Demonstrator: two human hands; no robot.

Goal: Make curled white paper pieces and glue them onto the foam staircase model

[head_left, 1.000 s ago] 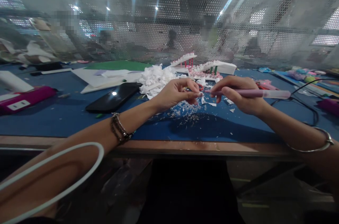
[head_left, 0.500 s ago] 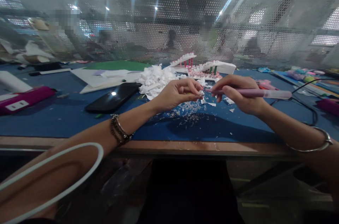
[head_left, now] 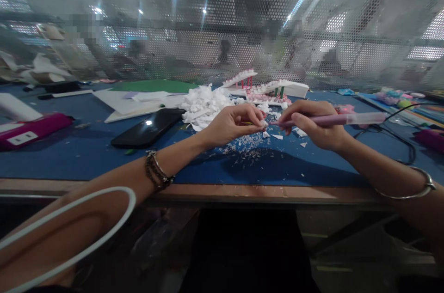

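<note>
Between thumb and fingertips, my left hand point(head_left: 236, 122) pinches a small white piece point(head_left: 264, 124), too small to make out its kind. My right hand point(head_left: 314, 122) is closed around a pink pen point(head_left: 333, 119) with a pale cap-like rear end, gripped as for writing. Its thin tip points left and is at or very near the white piece; I cannot tell whether they touch. Below the hands, fine white shavings point(head_left: 248, 147) lie scattered on the blue table mat point(head_left: 166, 163). A heap of white paper scraps point(head_left: 204, 103) sits just behind my left hand.
A black phone point(head_left: 149, 129) lies left of the heap, near white sheets point(head_left: 121, 101) and a green sheet point(head_left: 156, 85). Behind stands a white model with red and green posts point(head_left: 277, 87). Magenta case point(head_left: 34, 129) at left; black cable point(head_left: 409, 140) at right. A perforated screen point(head_left: 194, 52) rises behind.
The pen's rear end has shifted slightly right and up, with its tip tilting a little lower. My left hand stays almost still, the white piece still pinched.
</note>
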